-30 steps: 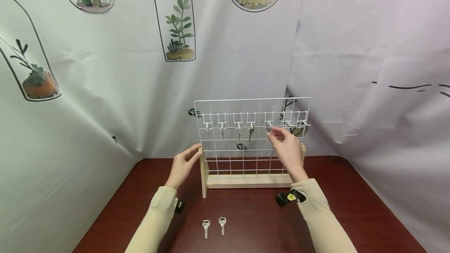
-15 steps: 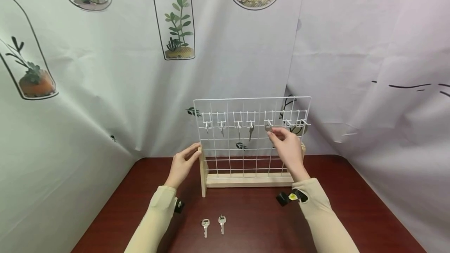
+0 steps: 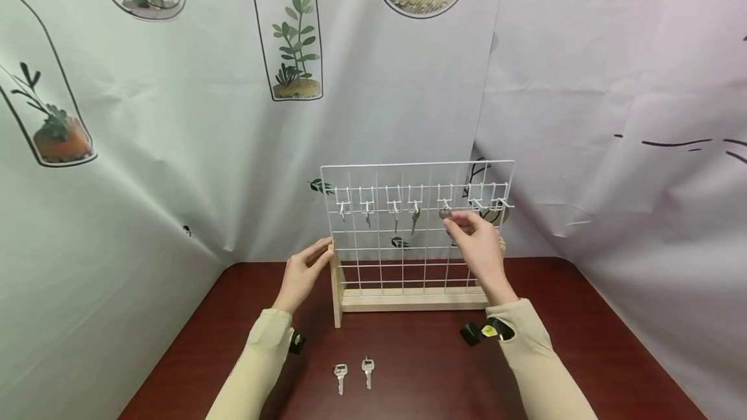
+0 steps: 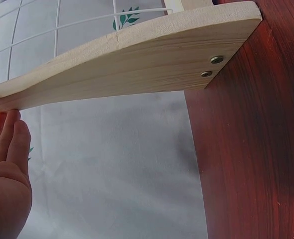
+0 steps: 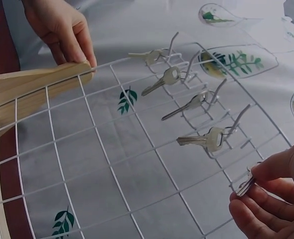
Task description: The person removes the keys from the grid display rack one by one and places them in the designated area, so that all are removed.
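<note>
A white wire grid rack [image 3: 417, 163] stands upright on a wooden base [image 3: 414, 303]. My left hand [image 3: 300, 275] grips the top of its left wooden side support [image 4: 132, 69] between thumb and fingers. At the fifth hook from the left, the thumb and fingers of my right hand [image 3: 480, 248] pinch a key [image 5: 245, 186], whose head is right by the hook in the head view. To the left of it, several silver keys hang from hooks, the nearest being a hanging key [image 5: 214, 139]. Two bare hooks [image 3: 500, 203] sit at the right end.
On the dark red table [image 3: 420, 368], a key [image 3: 340, 378] and a second key [image 3: 367, 373] lie side by side in front of the rack. Behind rises a pale cloth backdrop [image 3: 379, 109] printed with plants in jars.
</note>
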`<move>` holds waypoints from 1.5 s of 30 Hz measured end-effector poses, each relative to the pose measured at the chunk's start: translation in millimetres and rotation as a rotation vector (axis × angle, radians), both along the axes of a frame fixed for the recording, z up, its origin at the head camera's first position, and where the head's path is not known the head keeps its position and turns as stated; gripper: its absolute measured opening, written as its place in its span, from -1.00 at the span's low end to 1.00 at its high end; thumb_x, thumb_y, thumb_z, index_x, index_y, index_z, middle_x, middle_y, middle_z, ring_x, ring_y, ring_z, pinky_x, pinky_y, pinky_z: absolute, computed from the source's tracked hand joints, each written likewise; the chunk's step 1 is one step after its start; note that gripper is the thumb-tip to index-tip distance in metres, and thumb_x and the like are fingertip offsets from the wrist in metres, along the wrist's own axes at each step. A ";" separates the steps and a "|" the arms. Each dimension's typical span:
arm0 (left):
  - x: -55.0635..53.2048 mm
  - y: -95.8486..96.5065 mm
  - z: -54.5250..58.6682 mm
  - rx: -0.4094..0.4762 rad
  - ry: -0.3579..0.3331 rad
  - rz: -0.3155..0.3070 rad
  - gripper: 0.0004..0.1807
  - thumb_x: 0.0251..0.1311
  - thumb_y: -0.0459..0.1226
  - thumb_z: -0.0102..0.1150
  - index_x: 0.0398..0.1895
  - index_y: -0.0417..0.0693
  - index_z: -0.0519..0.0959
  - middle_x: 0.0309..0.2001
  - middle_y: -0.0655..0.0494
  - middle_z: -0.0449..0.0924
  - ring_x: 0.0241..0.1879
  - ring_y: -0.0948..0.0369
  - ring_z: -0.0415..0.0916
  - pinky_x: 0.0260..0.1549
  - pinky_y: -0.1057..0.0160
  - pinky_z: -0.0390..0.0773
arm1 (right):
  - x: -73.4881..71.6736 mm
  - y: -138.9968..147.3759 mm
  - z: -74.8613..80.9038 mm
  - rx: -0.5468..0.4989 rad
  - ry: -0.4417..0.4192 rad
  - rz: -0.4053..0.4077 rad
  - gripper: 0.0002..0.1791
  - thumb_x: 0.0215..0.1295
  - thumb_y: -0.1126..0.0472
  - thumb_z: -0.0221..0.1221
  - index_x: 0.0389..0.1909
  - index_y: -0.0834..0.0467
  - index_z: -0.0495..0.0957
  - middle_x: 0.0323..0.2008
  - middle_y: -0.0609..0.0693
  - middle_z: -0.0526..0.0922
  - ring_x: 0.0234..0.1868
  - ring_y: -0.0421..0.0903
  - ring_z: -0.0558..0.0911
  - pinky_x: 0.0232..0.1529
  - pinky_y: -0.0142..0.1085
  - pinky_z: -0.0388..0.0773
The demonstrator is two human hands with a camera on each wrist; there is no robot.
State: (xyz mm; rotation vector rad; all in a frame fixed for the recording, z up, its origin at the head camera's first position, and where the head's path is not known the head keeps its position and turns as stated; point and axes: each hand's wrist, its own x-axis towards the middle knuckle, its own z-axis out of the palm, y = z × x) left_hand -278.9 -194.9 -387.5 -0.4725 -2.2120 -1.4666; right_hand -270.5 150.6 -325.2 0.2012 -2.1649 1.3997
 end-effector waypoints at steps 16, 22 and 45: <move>-30.5 -13.4 -32.0 0.025 -0.004 0.017 -0.58 0.34 -0.24 0.30 0.24 -0.14 0.61 0.26 -0.07 0.55 0.21 0.04 0.54 0.06 0.49 0.51 | 13.3 1.3 4.7 -0.093 0.067 0.052 -0.71 0.36 0.11 0.33 -0.07 0.25 0.69 -0.24 0.15 0.76 -0.34 -0.32 0.68 -0.27 -0.49 0.63; -30.7 -14.0 -31.8 0.035 0.011 0.003 -0.56 0.33 -0.16 0.31 0.23 -0.11 0.62 0.25 -0.03 0.56 0.20 0.07 0.56 0.08 0.43 0.54 | 18.6 1.1 8.2 -0.115 0.088 0.087 -0.72 0.36 0.12 0.33 -0.08 0.26 0.68 -0.22 0.16 0.75 -0.31 -0.29 0.69 -0.25 -0.48 0.64; -4.8 0.6 -1.8 0.017 0.004 -0.007 -0.61 0.37 -0.36 0.24 0.22 -0.29 0.59 0.24 -0.21 0.54 0.20 -0.05 0.54 0.07 0.44 0.53 | 44.2 1.8 11.3 -0.237 0.011 0.176 -0.70 0.29 0.18 0.39 -0.10 0.30 0.62 -0.16 0.07 0.73 -0.20 -0.28 0.71 -0.13 -0.46 0.59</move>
